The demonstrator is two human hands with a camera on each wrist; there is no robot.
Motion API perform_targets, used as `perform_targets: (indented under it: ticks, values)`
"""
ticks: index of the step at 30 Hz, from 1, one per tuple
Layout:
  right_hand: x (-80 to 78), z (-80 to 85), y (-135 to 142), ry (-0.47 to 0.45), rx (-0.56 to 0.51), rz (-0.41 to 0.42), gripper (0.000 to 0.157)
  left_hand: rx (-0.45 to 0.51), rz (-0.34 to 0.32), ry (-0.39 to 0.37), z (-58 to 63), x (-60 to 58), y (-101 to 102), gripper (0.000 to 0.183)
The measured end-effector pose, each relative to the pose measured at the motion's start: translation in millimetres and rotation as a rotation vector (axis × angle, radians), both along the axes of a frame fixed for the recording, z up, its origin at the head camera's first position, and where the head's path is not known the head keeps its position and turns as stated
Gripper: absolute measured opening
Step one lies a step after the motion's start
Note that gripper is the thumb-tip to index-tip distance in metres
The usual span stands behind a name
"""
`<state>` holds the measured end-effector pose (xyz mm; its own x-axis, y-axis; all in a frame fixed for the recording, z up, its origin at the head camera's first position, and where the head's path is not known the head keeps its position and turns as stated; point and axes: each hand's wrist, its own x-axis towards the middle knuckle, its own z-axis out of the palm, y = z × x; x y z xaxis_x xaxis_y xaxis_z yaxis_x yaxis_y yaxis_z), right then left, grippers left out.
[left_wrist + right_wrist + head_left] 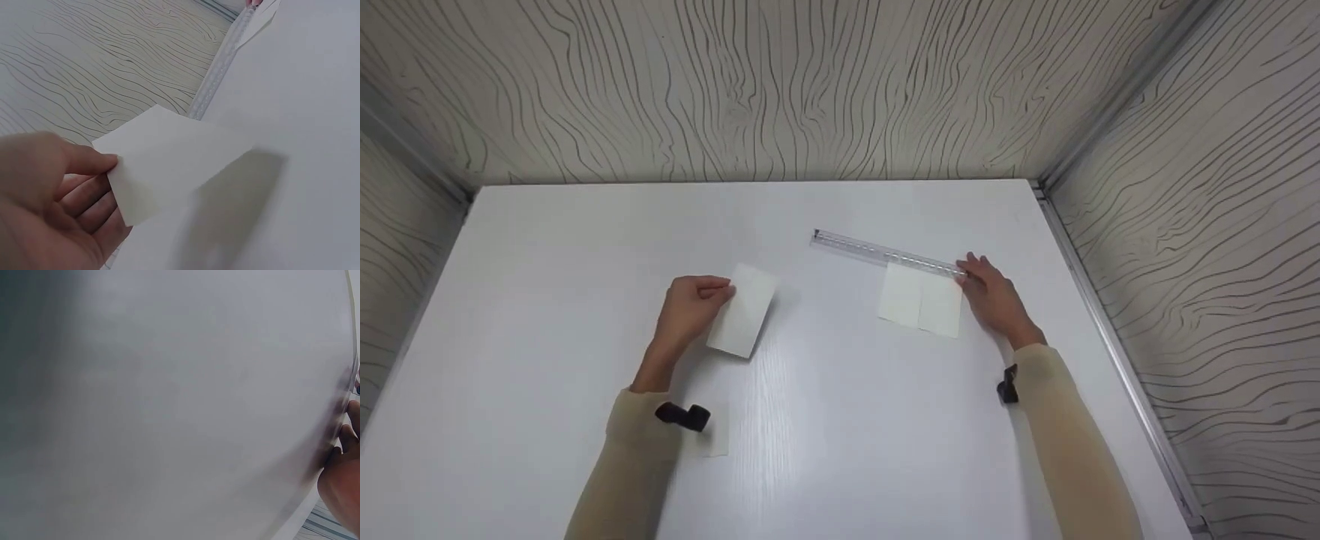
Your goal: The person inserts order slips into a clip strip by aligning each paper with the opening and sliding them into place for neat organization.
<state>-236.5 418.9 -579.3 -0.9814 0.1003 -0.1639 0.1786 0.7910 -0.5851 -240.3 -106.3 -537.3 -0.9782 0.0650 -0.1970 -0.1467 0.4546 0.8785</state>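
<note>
At eleven o'clock on the white table (840,435), my left hand (684,313) pinched a blank white paper rectangle (744,313) by its nine-o'clock edge, tilted above the surface. At one o'clock, my right hand (996,298) gripped the near-right end of a clear ruler (851,245), lying along a creased white sheet's (900,298) twelve-o'clock edge. Tabletop stretched between both papers; the table's three-o'clock edge ran beyond my right hand. My forearms (1072,450) reached forward, well apart.

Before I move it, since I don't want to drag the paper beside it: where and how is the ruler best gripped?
I'd pinch the ruler across its width at the left end, coming from the left. It lies flat and narrow, that end reaches past the paper, and the right hand is at the other end.
</note>
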Motion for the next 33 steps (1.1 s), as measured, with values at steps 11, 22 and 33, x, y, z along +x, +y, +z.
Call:
perform_targets:
  ticks: [11,22,33]
  values:
    - [0.2,0.6,-0.9,-0.002,0.009,0.000,0.057,0.013,0.021,-0.019,2.7,-13.5,16.8,0.036]
    - [0.4,0.3,-0.6,0.008,0.006,0.001,0.056,0.047,0.024,-0.019,1.4,-25.5,26.5,0.037]
    - [0.0,0.3,-1.7,0.002,0.004,0.000,0.057,0.091,0.074,-0.027,-0.1,-35.7,31.7,0.037]
